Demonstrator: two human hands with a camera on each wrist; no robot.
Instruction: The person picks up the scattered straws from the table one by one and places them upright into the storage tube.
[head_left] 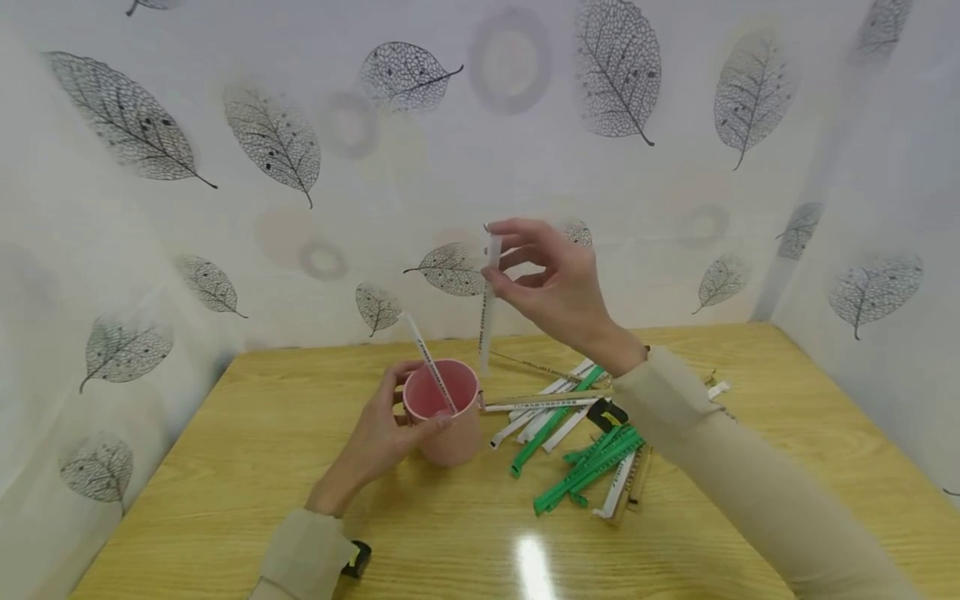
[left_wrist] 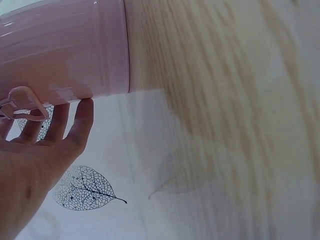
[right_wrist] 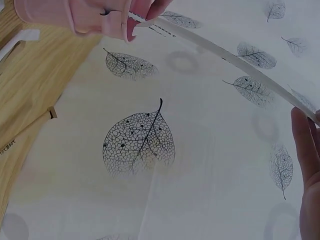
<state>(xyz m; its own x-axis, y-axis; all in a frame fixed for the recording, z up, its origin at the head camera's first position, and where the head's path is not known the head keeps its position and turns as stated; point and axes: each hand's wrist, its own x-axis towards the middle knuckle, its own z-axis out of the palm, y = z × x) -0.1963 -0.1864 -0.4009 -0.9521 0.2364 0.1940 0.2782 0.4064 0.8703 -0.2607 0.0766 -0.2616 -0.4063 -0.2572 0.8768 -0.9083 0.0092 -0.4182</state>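
Note:
My left hand grips a small pink bucket from its left side, thumb over the near rim. In the left wrist view, fingers rest along the bucket's wall near its wire handle clip. One white paper-wrapped straw leans inside, its top above the rim. Higher up and to the right, my right hand pinches another white wrapped straw by its upper part. That straw hangs nearly upright beside the bucket's right rim. The right wrist view shows this straw lengthwise, with the bucket beyond.
A loose pile of wrapped straws lies right of the bucket: white straws, green straws and brown ones. The wooden table meets a leaf-patterned cloth behind. Each wrist wears a dark strap.

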